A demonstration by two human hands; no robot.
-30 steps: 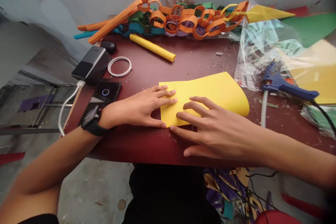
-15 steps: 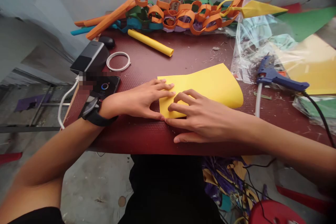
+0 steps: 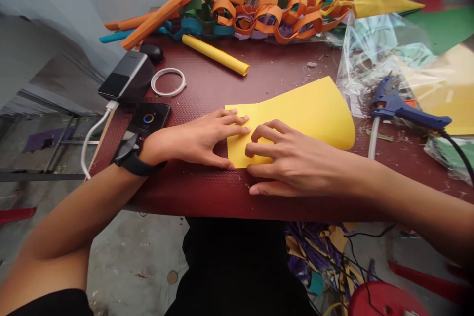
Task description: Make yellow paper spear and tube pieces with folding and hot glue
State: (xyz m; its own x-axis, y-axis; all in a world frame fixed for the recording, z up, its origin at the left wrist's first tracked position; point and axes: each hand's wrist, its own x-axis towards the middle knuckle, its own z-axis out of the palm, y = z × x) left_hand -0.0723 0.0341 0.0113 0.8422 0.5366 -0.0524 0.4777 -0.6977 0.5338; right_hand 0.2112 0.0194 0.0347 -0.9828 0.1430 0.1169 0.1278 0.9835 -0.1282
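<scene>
A sheet of yellow paper point(image 3: 311, 108) lies on the dark red table, bent over so that its right side bulges in a loose curve. My left hand point(image 3: 207, 139) rests with spread fingers on the sheet's left edge, its thumb at the near left corner. Over the paper's near part is my right hand point(image 3: 281, 160), fingers apart and bent, thumb close to the table's front edge. Neither hand grips anything. Part of the paper is hidden under my right hand.
Behind the sheet lies a rolled yellow paper tube point(image 3: 217, 54). Orange paper chains point(image 3: 268, 17) line the back. A blue glue gun point(image 3: 403, 106) sits at right beside a clear plastic bag point(image 3: 370, 54). To the left are a white ring point(image 3: 168, 82), a phone point(image 3: 151, 118) and a black-grey box point(image 3: 128, 76).
My right hand has slid a little to the right along the paper, away from my left thumb. My left hand stays on the left edge. The view has shifted slightly.
</scene>
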